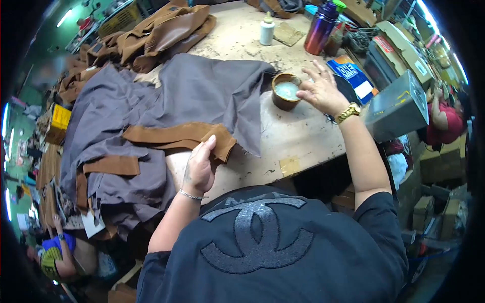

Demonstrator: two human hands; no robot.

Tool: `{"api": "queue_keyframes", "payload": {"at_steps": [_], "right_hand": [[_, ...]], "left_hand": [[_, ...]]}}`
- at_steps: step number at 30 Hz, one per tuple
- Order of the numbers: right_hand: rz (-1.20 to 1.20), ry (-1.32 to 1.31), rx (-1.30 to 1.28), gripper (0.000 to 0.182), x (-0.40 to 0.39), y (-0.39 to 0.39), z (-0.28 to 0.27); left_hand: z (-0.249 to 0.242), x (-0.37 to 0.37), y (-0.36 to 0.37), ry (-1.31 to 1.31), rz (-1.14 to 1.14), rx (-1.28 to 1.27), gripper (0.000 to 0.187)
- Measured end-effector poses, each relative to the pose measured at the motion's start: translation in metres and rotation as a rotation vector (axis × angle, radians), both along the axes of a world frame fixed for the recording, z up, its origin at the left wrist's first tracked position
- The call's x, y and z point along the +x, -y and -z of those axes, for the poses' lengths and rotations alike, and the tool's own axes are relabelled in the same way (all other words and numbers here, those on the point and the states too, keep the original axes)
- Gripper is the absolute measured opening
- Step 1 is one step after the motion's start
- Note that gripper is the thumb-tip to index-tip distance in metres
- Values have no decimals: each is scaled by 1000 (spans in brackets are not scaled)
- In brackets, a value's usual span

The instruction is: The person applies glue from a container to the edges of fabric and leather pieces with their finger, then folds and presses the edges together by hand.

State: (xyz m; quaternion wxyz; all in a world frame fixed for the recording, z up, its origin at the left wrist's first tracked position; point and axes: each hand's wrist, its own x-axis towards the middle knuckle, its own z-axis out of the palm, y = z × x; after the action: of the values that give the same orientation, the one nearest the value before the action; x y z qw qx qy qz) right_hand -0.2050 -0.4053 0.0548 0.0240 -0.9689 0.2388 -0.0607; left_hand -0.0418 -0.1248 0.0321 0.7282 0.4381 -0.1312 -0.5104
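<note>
My left hand pinches the end of a brown suede strip sewn to a grey fabric garment spread over the worktable. My right hand, with a gold watch at the wrist, reaches to the rim of a small brown bowl of whitish paste, fingers dipping at its edge. Whether the fingers hold anything is hidden.
A pile of brown leather pieces lies at the back left. A white bottle, a purple flask and a blue box stand at the back right. A grey metal box sits by the right edge. Other people work nearby.
</note>
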Motion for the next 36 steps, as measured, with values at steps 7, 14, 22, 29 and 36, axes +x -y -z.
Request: {"api": "queue_keyframes", "payload": {"at_steps": [7,14,22,29,36], "right_hand": [[43,27,-200,41,-24,-11,-17],[287,817,1275,66,-25,-5,-6],[180,1056,1426,75,-28,-39,-64],[-306,859,1447,60,17,-167,-64],[-249,776,1075,62,24,-171,-2]], "left_hand": [[-6,6,1,-308,33,-54,32],[10,8,8,-252,64,-7,23],[14,-7,13,128,-16,-147,32],[-15,-9,20,-270,69,-182,42],[-18,-12,19,-166,74,-240,40]]}}
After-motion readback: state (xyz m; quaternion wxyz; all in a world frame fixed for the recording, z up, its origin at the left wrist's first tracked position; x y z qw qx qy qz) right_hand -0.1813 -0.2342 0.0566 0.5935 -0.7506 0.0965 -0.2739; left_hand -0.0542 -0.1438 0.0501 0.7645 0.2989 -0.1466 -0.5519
